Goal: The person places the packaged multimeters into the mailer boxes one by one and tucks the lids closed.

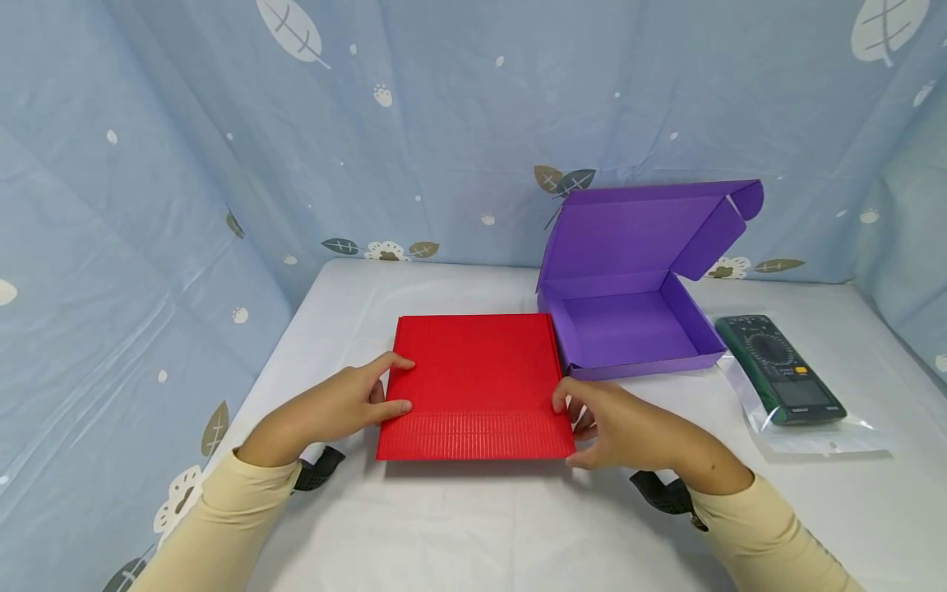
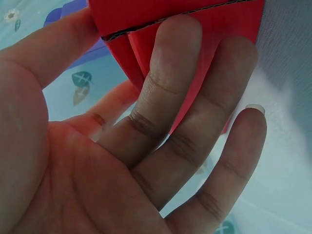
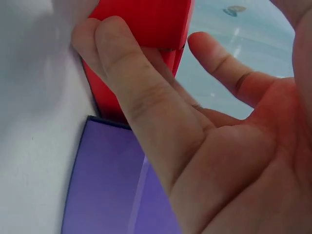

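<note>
A flat red cardboard box [image 1: 473, 370] with its lid down lies before me, its ribbed front strip toward me. My left hand [image 1: 348, 407] grips its left side, thumb and index finger over the top edge. In the left wrist view, the other fingers of that hand [image 2: 146, 122] curl against the side, at the dark seam under the lid. At the right side, my right hand [image 1: 614, 423] holds the box with bent fingers; its thumb is by the front corner. In the right wrist view, fingertips of this hand [image 3: 161, 107] press the red side wall.
An open purple box [image 1: 621, 329] stands right behind the red one, almost against it, its lid raised toward the curtain [image 1: 459, 123]. Farther right, a green-cased multimeter [image 1: 784, 370] lies on a clear plastic bag [image 1: 821, 440]. White cloth covers the table [image 1: 473, 526].
</note>
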`<action>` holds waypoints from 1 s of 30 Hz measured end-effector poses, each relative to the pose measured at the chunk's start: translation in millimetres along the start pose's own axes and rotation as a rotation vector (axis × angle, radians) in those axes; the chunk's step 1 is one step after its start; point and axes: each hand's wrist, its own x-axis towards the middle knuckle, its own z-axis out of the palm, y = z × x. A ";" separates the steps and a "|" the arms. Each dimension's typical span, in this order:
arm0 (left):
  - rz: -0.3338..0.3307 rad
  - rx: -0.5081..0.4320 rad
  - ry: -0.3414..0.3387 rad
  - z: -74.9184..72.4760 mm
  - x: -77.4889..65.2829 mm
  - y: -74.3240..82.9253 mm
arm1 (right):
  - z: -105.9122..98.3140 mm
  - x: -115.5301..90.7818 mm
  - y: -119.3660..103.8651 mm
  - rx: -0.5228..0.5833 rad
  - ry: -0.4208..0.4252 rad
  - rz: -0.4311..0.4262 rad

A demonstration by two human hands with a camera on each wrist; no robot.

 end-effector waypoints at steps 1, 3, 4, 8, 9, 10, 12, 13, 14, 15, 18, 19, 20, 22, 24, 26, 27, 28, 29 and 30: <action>0.000 0.000 0.000 0.1 0.1 0.0 | -0.1 -0.2 0.3 0.009 -0.002 0.005; 0.001 0.000 0.001 0.1 0.1 -0.1 | -0.1 -0.6 0.4 0.032 -0.005 0.016; 0.002 0.001 0.002 0.1 0.1 -0.1 | 0.0 -1.0 0.3 0.042 -0.006 0.024; 0.004 -0.002 0.004 0.1 0.0 0.1 | 0.9 -1.9 -1.0 0.082 0.003 0.060; 0.004 -0.002 0.005 0.1 0.1 0.1 | 1.2 -2.0 -1.3 0.087 0.007 0.069; 0.006 -0.004 0.004 0.2 0.2 0.1 | 1.4 -2.0 -1.6 0.091 0.010 0.078; 0.008 -0.005 0.004 0.2 0.2 0.0 | 1.7 -1.7 -2.1 0.085 0.015 0.087; 0.008 -0.006 0.004 0.2 0.2 0.1 | 1.8 -1.5 -2.1 0.081 0.015 0.087; 0.009 -0.005 0.004 0.2 0.2 -0.1 | 2.1 -1.2 -2.0 0.075 0.016 0.085; 0.010 -0.004 0.004 0.2 0.2 -0.1 | 2.3 -0.9 -1.9 0.069 0.016 0.081; 0.008 0.001 0.006 0.0 -0.2 -0.1 | 3.1 0.2 -0.9 0.055 0.017 0.057; 0.008 0.002 0.007 0.0 -0.3 -0.2 | 3.2 0.5 -0.4 0.050 0.015 0.049; 0.008 0.003 0.008 0.1 -0.3 -0.3 | 3.1 0.7 0.1 0.040 0.014 0.040; 0.010 0.003 0.008 0.1 -0.3 -0.5 | 2.3 0.9 1.4 0.018 0.010 0.026; 0.012 0.003 0.008 0.3 -0.1 -0.7 | 1.2 1.0 3.2 -0.009 0.011 0.017; 0.012 0.005 0.008 0.5 0.0 -0.6 | 0.1 1.2 5.3 -0.031 0.017 0.013; 0.010 0.007 0.006 0.6 0.0 -0.6 | -0.3 1.3 6.4 -0.038 0.022 0.016; 0.004 0.010 0.005 0.8 0.0 -0.4 | -0.6 1.6 7.3 -0.045 0.029 0.020; -0.004 0.014 0.001 0.9 -0.1 0.0 | -0.7 1.8 8.1 -0.051 0.036 0.025; -0.018 0.019 -0.002 1.2 -0.2 0.4 | -0.8 2.0 8.9 -0.058 0.043 0.029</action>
